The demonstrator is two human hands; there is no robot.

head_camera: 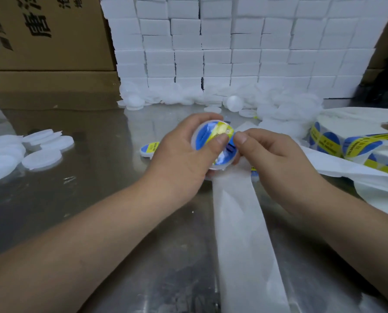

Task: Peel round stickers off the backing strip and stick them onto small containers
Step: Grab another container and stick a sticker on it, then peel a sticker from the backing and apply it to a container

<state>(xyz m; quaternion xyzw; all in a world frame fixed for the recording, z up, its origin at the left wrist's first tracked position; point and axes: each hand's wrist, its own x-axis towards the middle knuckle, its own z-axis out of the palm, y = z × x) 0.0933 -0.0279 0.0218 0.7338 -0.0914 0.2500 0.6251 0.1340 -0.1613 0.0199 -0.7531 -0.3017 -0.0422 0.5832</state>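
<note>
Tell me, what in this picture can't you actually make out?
Head view:
- Sticker: print blurred, unreadable; left hand thumb covers part.
- Container: underside hidden by both hands.
- Right hand fingertips: tucked behind the container.
- Sticker roll: cut off by the right edge.
- Cardboard box: lettering cropped at the top.

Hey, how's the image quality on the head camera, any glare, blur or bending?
Head view: glare streaks across the shiny metal table; the sticker between left hand and right hand is motion-blurred, print unreadable; wide-angle bending curves the stack of white blocks at the edges.
</note>
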